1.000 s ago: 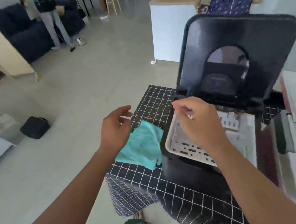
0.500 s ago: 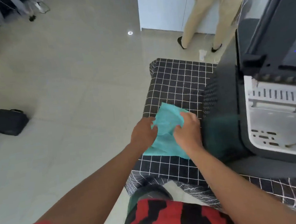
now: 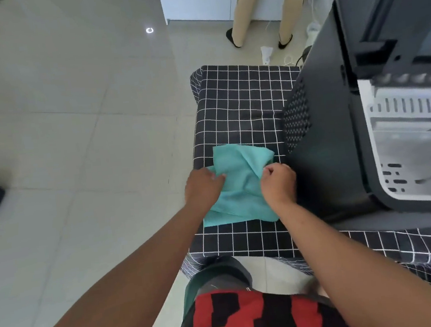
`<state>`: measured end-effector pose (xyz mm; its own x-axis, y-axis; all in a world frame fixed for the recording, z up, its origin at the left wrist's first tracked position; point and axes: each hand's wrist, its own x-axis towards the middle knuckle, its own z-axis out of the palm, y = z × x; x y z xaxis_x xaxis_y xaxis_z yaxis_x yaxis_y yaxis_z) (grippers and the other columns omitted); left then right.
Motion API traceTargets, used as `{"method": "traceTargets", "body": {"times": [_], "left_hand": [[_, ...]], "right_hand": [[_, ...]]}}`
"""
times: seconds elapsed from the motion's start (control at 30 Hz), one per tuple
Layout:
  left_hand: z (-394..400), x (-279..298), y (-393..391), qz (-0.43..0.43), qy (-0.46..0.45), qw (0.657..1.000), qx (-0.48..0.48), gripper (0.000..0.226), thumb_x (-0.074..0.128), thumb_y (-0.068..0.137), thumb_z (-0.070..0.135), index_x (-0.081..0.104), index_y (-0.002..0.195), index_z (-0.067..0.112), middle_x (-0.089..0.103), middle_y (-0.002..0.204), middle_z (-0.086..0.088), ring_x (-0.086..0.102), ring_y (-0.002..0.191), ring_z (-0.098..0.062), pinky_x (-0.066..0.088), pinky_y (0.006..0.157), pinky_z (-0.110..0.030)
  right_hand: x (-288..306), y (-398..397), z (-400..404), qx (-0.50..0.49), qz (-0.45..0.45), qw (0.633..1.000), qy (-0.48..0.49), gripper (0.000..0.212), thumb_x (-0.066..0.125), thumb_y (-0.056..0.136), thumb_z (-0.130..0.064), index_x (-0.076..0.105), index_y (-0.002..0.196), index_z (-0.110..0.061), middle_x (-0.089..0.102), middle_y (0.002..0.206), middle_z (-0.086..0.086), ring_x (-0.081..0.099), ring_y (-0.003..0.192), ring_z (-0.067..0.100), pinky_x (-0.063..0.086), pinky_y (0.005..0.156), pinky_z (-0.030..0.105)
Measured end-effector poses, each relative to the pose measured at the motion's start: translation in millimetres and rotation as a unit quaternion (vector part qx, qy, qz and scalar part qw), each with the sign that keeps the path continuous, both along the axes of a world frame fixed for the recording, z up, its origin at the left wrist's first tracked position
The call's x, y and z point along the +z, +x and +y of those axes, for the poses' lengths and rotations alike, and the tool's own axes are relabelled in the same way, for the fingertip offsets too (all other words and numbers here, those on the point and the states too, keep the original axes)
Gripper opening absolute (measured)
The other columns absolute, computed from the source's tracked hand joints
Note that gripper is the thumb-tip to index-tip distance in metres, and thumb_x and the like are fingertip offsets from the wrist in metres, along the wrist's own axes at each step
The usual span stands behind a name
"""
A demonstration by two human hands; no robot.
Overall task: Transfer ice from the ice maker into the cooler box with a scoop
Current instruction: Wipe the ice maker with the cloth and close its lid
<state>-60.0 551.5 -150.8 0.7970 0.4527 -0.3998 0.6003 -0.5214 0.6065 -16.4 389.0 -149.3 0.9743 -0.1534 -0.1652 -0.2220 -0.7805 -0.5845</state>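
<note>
A crumpled teal cloth (image 3: 240, 184) is gripped by left hand (image 3: 203, 188) and right hand (image 3: 278, 183). The black ice maker (image 3: 339, 137) is stood just right, lid raised, white basket (image 3: 414, 142) exposed.

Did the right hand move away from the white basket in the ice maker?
Yes. The right hand left the basket and went left, past the ice maker's dark side, onto the teal cloth, which it now pinches.

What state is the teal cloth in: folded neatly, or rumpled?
Rumpled. The teal cloth lies in loose, uneven folds on the checked tablecloth, with both hands gripping it.
</note>
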Motion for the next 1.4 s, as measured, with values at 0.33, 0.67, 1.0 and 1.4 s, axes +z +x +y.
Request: {"method": "traceTargets", "body": {"times": [0.33,0.67,1.0,1.4], "left_hand": [[-15.3,-17.7,-51.3,0.047,0.023,0.996,0.068,0.053,0.063,0.083,0.051,0.053,0.116,0.01,0.053,0.111,-0.009,0.059,0.098,-0.031,0.049,0.083,-0.04],[-10.9,-5.0,-43.9,0.004,-0.138,0.987,0.087,0.015,0.068,0.072,0.022,0.062,0.077,0.01,0.065,0.08,-0.009,0.06,0.075,-0.027,0.049,0.066,-0.036],[-32.7,119.5,-17.1,-0.175,-0.437,0.882,-0.004,0.028,0.07,0.071,0.017,0.066,0.098,0.015,0.072,0.093,-0.013,0.071,0.077,-0.028,0.054,0.061,-0.034],[-111.7,170.5,39.9,-0.363,-0.061,0.919,-0.141,0.039,0.058,0.09,0.022,0.049,0.127,0.027,0.048,0.133,0.014,0.044,0.118,0.002,0.039,0.099,-0.019]], "right_hand": [[-17.0,-9.3,-6.0,0.023,0.104,0.994,-0.014,0.054,0.061,0.088,-0.032,0.045,0.133,-0.008,0.051,0.13,0.015,0.052,0.116,0.034,0.044,0.094,0.042],[48.3,-30.9,-4.8,0.115,-0.01,0.993,-0.014,0.017,0.056,0.082,-0.026,0.052,0.08,-0.01,0.055,0.097,0.008,0.048,0.095,0.025,0.044,0.084,0.039],[205.3,-70.9,-50.7,0.045,-0.192,0.967,0.164,0.034,0.064,0.079,-0.015,0.045,0.1,-0.033,0.057,0.081,-0.021,0.056,0.078,-0.008,0.041,0.061,0.005],[201.6,-34.0,-115.3,0.034,-0.174,0.979,-0.101,0.021,0.051,0.09,-0.032,0.065,0.093,-0.017,0.06,0.087,0.003,0.048,0.087,0.027,0.041,0.079,0.041]]}}
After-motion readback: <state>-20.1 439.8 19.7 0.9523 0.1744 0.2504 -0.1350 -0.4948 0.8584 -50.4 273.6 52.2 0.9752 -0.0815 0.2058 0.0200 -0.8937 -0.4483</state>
